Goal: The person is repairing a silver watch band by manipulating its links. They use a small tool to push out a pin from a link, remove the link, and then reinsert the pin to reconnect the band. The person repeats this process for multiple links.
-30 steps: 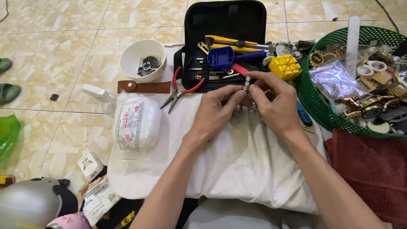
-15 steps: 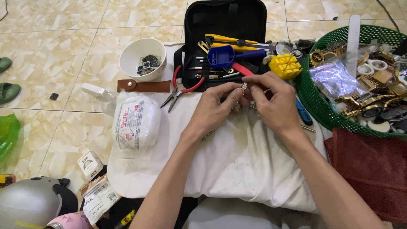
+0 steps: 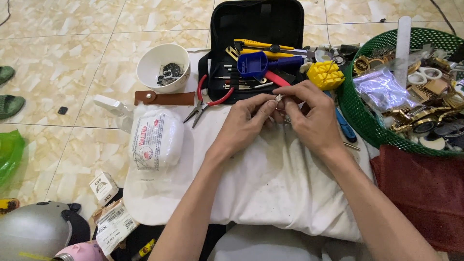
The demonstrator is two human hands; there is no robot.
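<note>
Two hands: your left hand (image 3: 244,123) and right hand (image 3: 311,116) meet just above the middle of the frame, over the white cloth (image 3: 270,188).
Held piece: one small silvery metal part (image 3: 279,97) sits pinched between the fingertips of both hands; it is too small for you to tell what it is, and most of it is hidden by the fingers.
Fingers: on both hands, narrow, thumb and forefinger closed on the part, the other fingers curled under and partly out of sight.
Tool case: one black case (image 3: 256,29) lies open at top centre; your hands cover its lower right edge.
Tools in it: one blue holder (image 3: 253,64), one yellow-handled knife (image 3: 256,46), and a row of thin drivers (image 3: 237,83) you cannot count surely.
Pliers: one red-handled pair (image 3: 205,99) left of your left hand, its tips on the cloth.
Yellow block: one (image 3: 326,75), just above your right hand.
Bowl: one white bowl (image 3: 151,63) at upper left, with small dark parts inside, too small to count.
Brown strap: one (image 3: 164,98) below the bowl.
White pouch: one (image 3: 155,140) at centre left.
Green basket: one (image 3: 360,116), cut off by the right edge, heaped with tangled gold and silver pieces that cannot be counted.
Red cloth: one (image 3: 425,193), lower right, cut off.
Helmet: one grey helmet (image 3: 31,237), lower left, partly out of frame.
</note>
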